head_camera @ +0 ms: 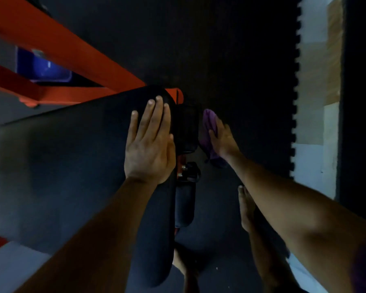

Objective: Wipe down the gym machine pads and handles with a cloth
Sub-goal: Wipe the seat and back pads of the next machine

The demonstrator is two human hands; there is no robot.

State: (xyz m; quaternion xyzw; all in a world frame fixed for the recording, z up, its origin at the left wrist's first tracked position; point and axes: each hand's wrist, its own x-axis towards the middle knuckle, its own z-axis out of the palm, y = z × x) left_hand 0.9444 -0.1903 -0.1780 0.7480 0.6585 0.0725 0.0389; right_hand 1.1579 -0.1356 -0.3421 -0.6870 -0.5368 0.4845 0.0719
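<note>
A long black bench pad (pixel 76 166) runs from the left toward the centre. My left hand (pixel 149 142) rests flat on its far end, fingers straight. Beyond the pad's end sits a smaller black pad (pixel 187 127). My right hand (pixel 222 138) presses a purple cloth (pixel 208 132) against the right side of that small pad, fingers extended over the cloth. Below it hangs a black roller pad (pixel 184 208) on the orange frame.
Orange steel beams (pixel 57 51) of the machine cross the upper left, with a blue container (pixel 44 68) behind them. Black rubber floor mat (pixel 230 60) with a jigsaw edge meets pale tiles (pixel 313 123) on the right. My bare feet (pixel 246 208) stand on the mat.
</note>
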